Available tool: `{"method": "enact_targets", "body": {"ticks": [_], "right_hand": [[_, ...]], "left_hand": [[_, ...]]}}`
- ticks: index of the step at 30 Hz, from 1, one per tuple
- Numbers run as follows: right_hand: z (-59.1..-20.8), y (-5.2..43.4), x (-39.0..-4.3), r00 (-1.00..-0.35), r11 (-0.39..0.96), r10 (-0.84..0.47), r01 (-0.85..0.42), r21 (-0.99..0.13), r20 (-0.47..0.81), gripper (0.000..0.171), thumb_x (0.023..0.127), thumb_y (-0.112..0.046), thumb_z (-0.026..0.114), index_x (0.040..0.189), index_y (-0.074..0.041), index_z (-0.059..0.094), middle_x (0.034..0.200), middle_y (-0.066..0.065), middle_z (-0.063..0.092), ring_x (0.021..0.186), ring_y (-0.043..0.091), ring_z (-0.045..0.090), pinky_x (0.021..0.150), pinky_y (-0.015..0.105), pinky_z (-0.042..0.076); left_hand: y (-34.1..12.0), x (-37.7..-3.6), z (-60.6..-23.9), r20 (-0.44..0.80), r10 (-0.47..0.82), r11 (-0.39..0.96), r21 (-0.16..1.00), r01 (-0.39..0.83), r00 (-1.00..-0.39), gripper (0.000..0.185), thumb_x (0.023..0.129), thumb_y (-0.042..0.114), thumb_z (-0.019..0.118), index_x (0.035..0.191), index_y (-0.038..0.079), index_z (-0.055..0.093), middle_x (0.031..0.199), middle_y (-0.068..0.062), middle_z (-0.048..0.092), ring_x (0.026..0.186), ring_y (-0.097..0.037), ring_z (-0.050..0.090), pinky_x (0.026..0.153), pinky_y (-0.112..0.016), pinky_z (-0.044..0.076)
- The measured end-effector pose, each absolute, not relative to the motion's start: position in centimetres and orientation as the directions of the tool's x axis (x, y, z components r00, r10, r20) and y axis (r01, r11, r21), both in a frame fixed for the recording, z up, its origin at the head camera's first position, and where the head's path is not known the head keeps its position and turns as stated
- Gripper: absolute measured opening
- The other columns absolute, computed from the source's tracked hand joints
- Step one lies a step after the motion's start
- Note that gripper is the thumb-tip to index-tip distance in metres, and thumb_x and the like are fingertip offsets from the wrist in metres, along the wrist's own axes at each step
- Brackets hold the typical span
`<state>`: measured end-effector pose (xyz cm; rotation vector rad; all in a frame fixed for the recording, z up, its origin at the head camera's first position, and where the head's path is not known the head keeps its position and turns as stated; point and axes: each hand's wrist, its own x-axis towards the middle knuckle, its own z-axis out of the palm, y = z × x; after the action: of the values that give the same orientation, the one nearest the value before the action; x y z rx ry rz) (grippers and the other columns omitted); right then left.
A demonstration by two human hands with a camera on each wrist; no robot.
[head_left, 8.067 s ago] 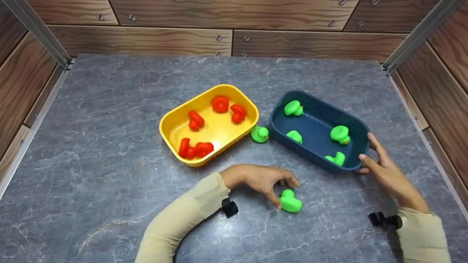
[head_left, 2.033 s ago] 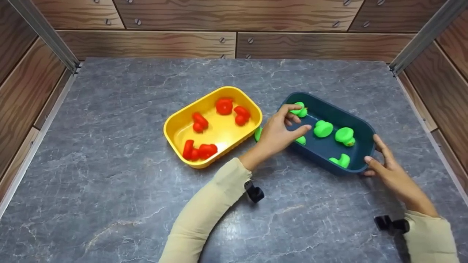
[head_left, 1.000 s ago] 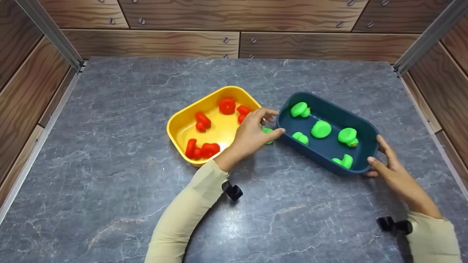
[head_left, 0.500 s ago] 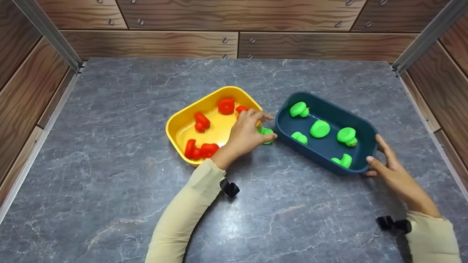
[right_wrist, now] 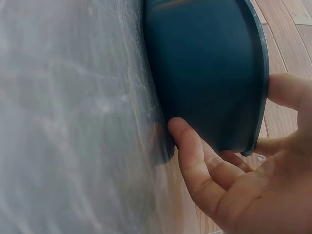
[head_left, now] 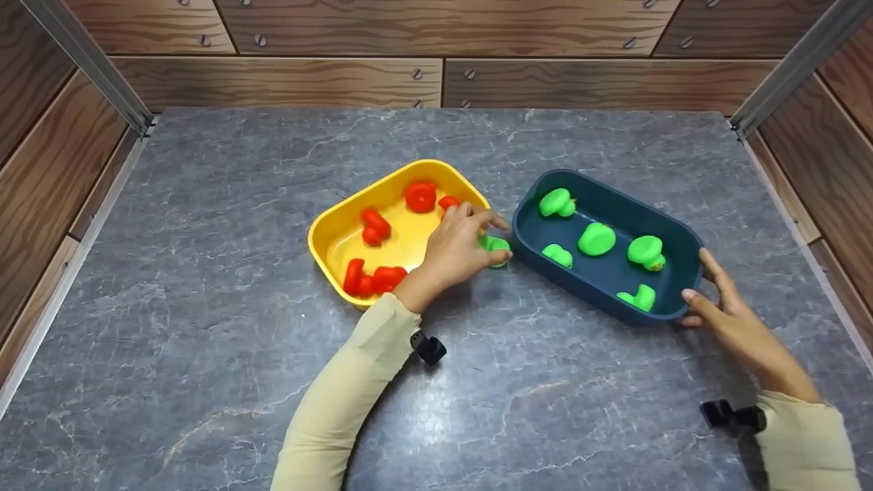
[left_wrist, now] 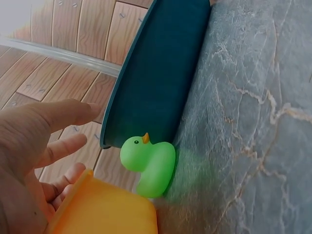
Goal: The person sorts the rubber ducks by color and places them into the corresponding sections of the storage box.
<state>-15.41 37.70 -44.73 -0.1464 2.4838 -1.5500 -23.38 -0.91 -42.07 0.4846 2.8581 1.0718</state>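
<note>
A green duck (head_left: pixel 498 246) stands on the table in the gap between a yellow tray (head_left: pixel 341 221) and a dark blue tray (head_left: pixel 672 221). My left hand (head_left: pixel 487 230) hovers over it with straight fingers. In the left wrist view the green duck (left_wrist: pixel 148 163) is upright against the blue tray (left_wrist: pixel 156 73), and my left hand (left_wrist: pixel 73 126) is clear of it. My right hand (head_left: pixel 706 279) rests against the blue tray's right end, thumb (right_wrist: pixel 187 141) on its outer wall. Several green ducks (head_left: pixel 597 239) lie in the blue tray.
Several red ducks (head_left: pixel 375 279) lie in the yellow tray. The grey marble table (head_left: pixel 204 354) is boxed in by wooden walls (head_left: pixel 273 82) at the back and both sides. Small black wrist cameras (head_left: pixel 430 348) sit under each sleeve.
My left hand has left the blue tray, where one more green duck now lies, and come down over the duck between the trays. My right hand has stayed on the blue tray's end.
</note>
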Motion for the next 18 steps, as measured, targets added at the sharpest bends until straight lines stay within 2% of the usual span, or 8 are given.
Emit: {"method": "enact_targets", "body": {"ticks": [6, 18], "right_hand": [[-44.79, 37.71, -15.5, -0.972, 0.444, -0.195, 0.033, -0.895, -0.133, 0.074, 0.104, -0.022, 0.041, 0.154, -0.022, -0.013, 0.149, 0.036, -0.004, 0.087, -0.007, 0.057, 0.072, 0.012, 0.052], [-44.7, 37.64, -15.3, -0.973, 0.46, -0.199, 0.009, -0.888, -0.113, 0.073, 0.104, -0.021, 0.041, 0.155, -0.023, -0.011, 0.146, 0.033, 0.002, 0.084, -0.006, 0.058, 0.072, 0.013, 0.051]], "left_hand": [[-0.95, -23.67, -42.24, 0.005, 0.314, 0.769, 0.586, 0.257, -0.95, 0.039, 0.078, 0.042, 0.078, 0.112, 0.024, 0.069, 0.103, -0.004, 0.052, 0.101, -0.02, 0.043, 0.074, -0.029, 0.039], [-0.33, -23.88, -42.51, -0.054, 0.336, 0.84, 0.469, 0.273, -0.94, 0.041, 0.076, 0.04, 0.079, 0.115, 0.03, 0.068, 0.112, -0.007, 0.053, 0.108, -0.024, 0.044, 0.084, -0.036, 0.046]]}}
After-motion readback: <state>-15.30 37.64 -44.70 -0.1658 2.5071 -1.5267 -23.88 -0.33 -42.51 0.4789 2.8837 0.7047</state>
